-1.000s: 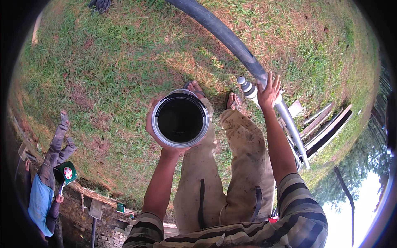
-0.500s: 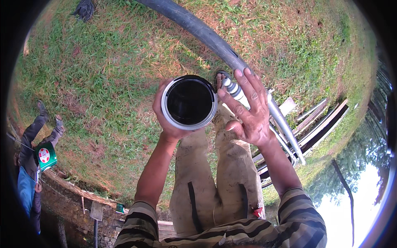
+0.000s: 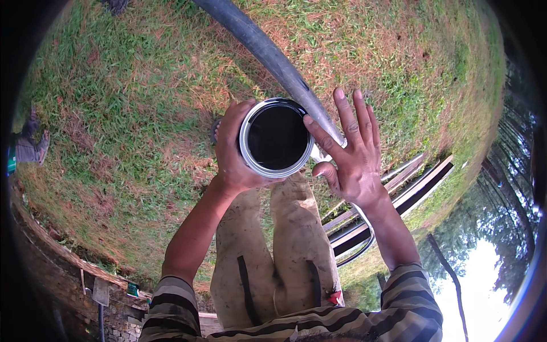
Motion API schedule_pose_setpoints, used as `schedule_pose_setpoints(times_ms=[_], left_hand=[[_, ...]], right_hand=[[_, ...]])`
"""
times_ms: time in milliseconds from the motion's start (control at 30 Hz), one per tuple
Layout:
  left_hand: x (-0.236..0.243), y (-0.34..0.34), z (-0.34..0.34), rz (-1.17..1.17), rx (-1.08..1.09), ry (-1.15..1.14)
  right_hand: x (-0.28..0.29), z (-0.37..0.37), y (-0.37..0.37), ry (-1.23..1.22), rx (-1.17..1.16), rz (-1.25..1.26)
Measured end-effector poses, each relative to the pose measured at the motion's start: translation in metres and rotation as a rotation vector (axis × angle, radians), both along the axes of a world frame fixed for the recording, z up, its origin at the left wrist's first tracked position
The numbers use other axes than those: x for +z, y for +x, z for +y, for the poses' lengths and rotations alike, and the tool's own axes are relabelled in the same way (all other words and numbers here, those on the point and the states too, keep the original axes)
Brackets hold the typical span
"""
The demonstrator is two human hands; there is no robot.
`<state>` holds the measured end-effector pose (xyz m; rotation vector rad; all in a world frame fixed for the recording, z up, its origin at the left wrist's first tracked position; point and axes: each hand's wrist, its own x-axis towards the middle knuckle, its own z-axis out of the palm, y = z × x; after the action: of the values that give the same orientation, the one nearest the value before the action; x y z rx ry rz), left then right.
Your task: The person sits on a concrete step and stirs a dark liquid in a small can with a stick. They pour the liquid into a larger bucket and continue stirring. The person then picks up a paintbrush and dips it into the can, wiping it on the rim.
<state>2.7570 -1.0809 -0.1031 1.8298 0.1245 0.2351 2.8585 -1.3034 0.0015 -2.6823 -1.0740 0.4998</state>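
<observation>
My left hand (image 3: pixel 231 151) is wrapped round the left side of a round metal can (image 3: pixel 245 149) with a silver rim. Inside it is a glossy black surface (image 3: pixel 277 138) that looks like paint; how deep it goes I cannot tell. My right hand (image 3: pixel 358 162) is open beside the can, back of the hand up and fingers spread. Its index fingertip is at the can's right rim; whether it touches I cannot tell. The can is held in front of my legs, above the grass.
A long black pipe (image 3: pixel 256 43) runs from the top edge down behind the can. Planks (image 3: pixel 421 185) lie on the grass (image 3: pixel 142 114) beyond my right forearm. At the left edge another person's legs (image 3: pixel 31 145) show. A low stone wall (image 3: pixel 122 330) stands at lower left.
The can and my left hand have shifted right in the view. My right hand has spread its fingers wider. The other person has slid toward the left edge as the view turned.
</observation>
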Motion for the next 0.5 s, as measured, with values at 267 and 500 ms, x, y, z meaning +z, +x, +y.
schedule_pose_setpoints(times_ms=[267,500], left_hand=[[0.0,0.001,0.015,-0.058,-0.163,0.043],[-0.013,0.01,0.031,0.089,-0.282,-0.045]], right_hand=[[-0.01,0.003,0.033,0.027,0.176,-0.024],[-0.033,0.014,0.048,-0.073,0.276,-0.038]])
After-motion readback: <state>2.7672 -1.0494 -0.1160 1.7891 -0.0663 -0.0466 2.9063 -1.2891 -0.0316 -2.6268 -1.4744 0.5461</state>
